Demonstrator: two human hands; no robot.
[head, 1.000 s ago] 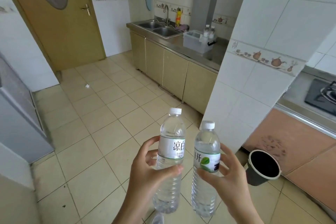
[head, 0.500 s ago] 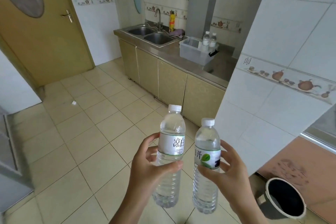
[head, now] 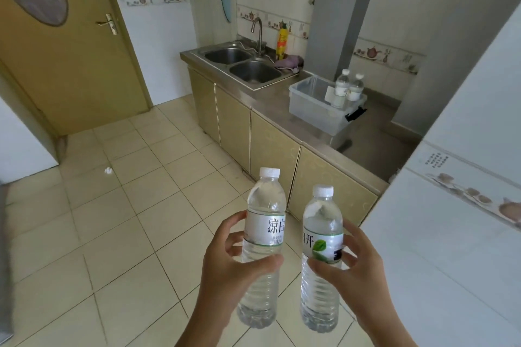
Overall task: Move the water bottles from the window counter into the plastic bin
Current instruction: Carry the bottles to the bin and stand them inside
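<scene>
Head view: left hand (head: 225, 267) wraps a clear plastic water bottle with white label (head: 263, 236), upright over the tiled floor. Right hand (head: 358, 270) grips a second clear bottle with green-leaf label (head: 321, 251), just beside the first. Translucent plastic bin (head: 313, 110) sits on the steel counter (head: 375, 149), two capped bottles (head: 348, 87) standing inside.
</scene>
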